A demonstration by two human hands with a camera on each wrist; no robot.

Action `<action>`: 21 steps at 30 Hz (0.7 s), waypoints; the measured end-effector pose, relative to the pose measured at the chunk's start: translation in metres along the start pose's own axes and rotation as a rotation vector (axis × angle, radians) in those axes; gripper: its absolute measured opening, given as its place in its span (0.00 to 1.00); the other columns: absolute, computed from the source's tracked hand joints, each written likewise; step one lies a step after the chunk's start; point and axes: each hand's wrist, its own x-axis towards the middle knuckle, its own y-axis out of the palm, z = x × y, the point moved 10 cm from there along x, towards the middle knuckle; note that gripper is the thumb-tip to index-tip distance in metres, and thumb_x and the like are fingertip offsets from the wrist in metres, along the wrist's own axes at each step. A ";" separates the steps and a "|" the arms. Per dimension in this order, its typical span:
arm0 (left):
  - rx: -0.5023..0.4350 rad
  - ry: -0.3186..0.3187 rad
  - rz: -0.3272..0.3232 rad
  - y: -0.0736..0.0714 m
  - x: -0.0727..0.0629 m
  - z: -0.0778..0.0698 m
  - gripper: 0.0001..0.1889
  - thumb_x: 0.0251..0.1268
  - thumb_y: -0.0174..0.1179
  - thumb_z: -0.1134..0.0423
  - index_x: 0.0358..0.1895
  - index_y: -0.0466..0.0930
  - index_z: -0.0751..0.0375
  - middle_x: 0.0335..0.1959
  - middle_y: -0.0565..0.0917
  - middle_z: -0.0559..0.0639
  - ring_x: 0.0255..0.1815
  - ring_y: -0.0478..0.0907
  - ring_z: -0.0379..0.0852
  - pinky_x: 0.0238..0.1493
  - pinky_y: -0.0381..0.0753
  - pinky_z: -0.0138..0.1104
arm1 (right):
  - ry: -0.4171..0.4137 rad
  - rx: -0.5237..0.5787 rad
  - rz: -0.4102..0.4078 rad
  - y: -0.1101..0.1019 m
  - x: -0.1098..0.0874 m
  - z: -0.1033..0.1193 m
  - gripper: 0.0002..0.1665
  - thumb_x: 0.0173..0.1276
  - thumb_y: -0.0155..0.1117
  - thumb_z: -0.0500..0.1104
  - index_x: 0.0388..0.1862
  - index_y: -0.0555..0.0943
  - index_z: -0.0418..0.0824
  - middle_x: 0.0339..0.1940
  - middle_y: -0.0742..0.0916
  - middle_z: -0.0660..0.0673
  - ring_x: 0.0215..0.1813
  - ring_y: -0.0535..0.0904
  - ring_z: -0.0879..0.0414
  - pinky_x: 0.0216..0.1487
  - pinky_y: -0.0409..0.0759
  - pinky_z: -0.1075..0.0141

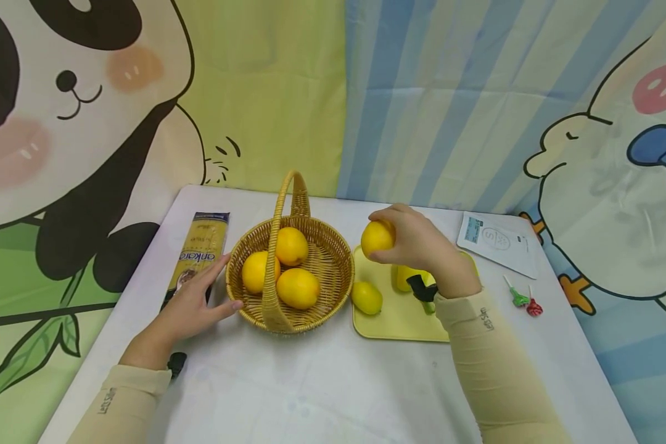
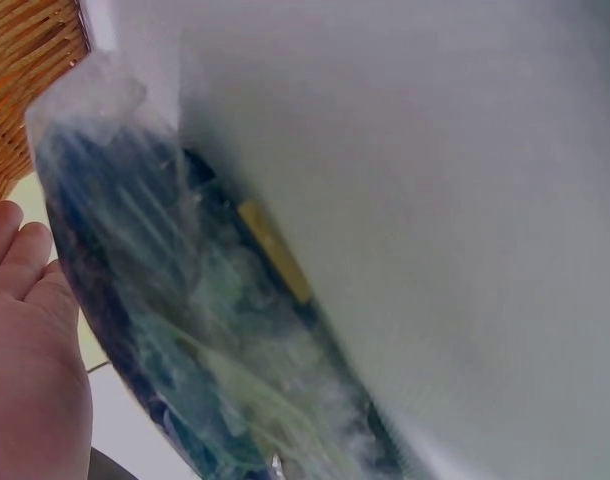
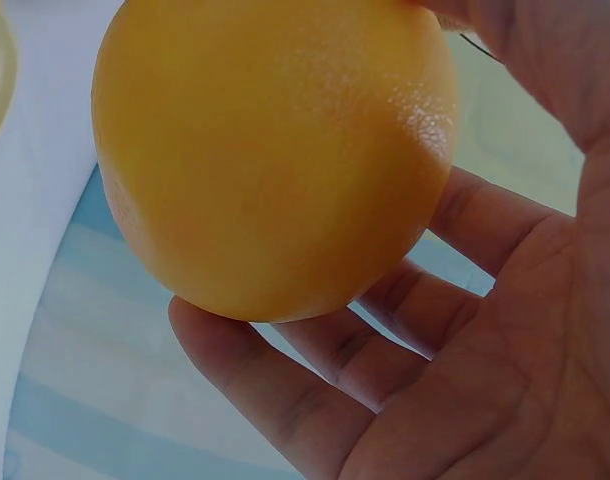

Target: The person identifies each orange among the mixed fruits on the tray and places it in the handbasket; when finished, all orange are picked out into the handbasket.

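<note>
My right hand (image 1: 413, 243) grips an orange (image 1: 377, 238) above the far left part of a yellow tray (image 1: 399, 327). In the right wrist view, the thumb and curled fingers hold the orange (image 3: 275, 160) from its sides. A lemon (image 1: 367, 298) lies at the tray's left edge. Behind the right wrist, a yellow item (image 1: 404, 277) on the tray is mostly hidden. My left hand (image 1: 194, 308) rests against the left side of a wicker basket (image 1: 333, 246), fingers extended and thumb at the rim. Three oranges (image 1: 298, 288) lie inside this basket, under its tall handle.
Left of the basket lies a pack of spaghetti (image 1: 204, 243), its clear plastic end near the left hand. A white pouch (image 1: 499, 240) lies at the back right. Nearer are a green lollipop (image 1: 518, 298) and a red lollipop (image 1: 534, 307). Printed curtains stand behind the white table (image 1: 311, 382).
</note>
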 end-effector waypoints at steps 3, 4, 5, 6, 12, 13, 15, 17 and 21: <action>0.001 0.001 0.000 0.000 0.000 0.000 0.57 0.62 0.71 0.36 0.87 0.43 0.38 0.87 0.53 0.58 0.85 0.52 0.70 0.77 0.56 0.74 | -0.021 0.003 0.002 0.002 0.005 0.009 0.42 0.58 0.81 0.52 0.71 0.79 0.45 0.69 0.79 0.41 0.58 0.78 0.45 0.53 0.87 0.53; -0.001 0.000 0.000 0.000 0.000 0.000 0.57 0.62 0.71 0.36 0.87 0.43 0.37 0.87 0.53 0.58 0.85 0.52 0.70 0.77 0.56 0.74 | -0.029 0.002 0.002 0.002 0.006 0.012 0.42 0.58 0.81 0.52 0.71 0.78 0.45 0.69 0.79 0.41 0.58 0.78 0.45 0.54 0.87 0.53; 0.001 0.000 0.000 0.000 0.000 0.000 0.57 0.62 0.71 0.36 0.87 0.43 0.37 0.87 0.53 0.58 0.85 0.52 0.70 0.77 0.56 0.74 | -0.037 0.001 0.003 0.003 0.008 0.015 0.42 0.58 0.81 0.52 0.71 0.78 0.45 0.70 0.79 0.41 0.59 0.78 0.45 0.54 0.87 0.53; 0.002 -0.001 0.000 0.000 0.000 0.001 0.57 0.62 0.71 0.36 0.87 0.43 0.37 0.87 0.53 0.58 0.85 0.52 0.69 0.77 0.56 0.74 | -0.044 0.002 0.005 0.003 0.009 0.018 0.42 0.58 0.81 0.52 0.71 0.78 0.45 0.70 0.79 0.41 0.59 0.78 0.45 0.54 0.87 0.53; 0.008 -0.003 0.000 0.000 -0.001 0.001 0.57 0.62 0.71 0.36 0.87 0.43 0.38 0.87 0.53 0.58 0.85 0.52 0.69 0.77 0.56 0.74 | -0.070 0.008 0.027 0.011 0.018 0.032 0.42 0.59 0.81 0.52 0.71 0.79 0.45 0.72 0.77 0.41 0.62 0.78 0.46 0.56 0.87 0.54; 0.008 -0.002 -0.001 0.000 -0.001 0.001 0.57 0.62 0.71 0.36 0.87 0.43 0.38 0.87 0.53 0.58 0.85 0.52 0.69 0.77 0.56 0.74 | -0.073 0.010 0.031 0.013 0.020 0.034 0.41 0.59 0.81 0.52 0.71 0.79 0.45 0.72 0.77 0.41 0.62 0.78 0.46 0.56 0.87 0.54; 0.008 -0.003 0.000 0.000 -0.001 0.001 0.57 0.62 0.71 0.35 0.87 0.43 0.38 0.87 0.53 0.58 0.85 0.52 0.69 0.77 0.56 0.73 | -0.083 0.010 0.040 0.016 0.024 0.039 0.41 0.59 0.81 0.52 0.71 0.79 0.45 0.72 0.77 0.42 0.62 0.79 0.46 0.57 0.87 0.54; 0.008 -0.004 0.000 0.000 -0.001 0.001 0.57 0.62 0.71 0.35 0.87 0.43 0.38 0.87 0.53 0.58 0.86 0.52 0.69 0.77 0.57 0.73 | -0.093 0.006 0.052 0.020 0.028 0.045 0.41 0.59 0.80 0.52 0.70 0.79 0.45 0.71 0.78 0.42 0.62 0.79 0.47 0.58 0.86 0.54; 0.009 -0.002 0.002 0.000 -0.001 0.001 0.57 0.62 0.71 0.35 0.87 0.43 0.38 0.87 0.53 0.58 0.86 0.52 0.69 0.77 0.57 0.73 | -0.116 -0.008 0.076 0.030 0.036 0.055 0.41 0.58 0.81 0.52 0.70 0.79 0.45 0.69 0.79 0.43 0.61 0.79 0.48 0.60 0.84 0.54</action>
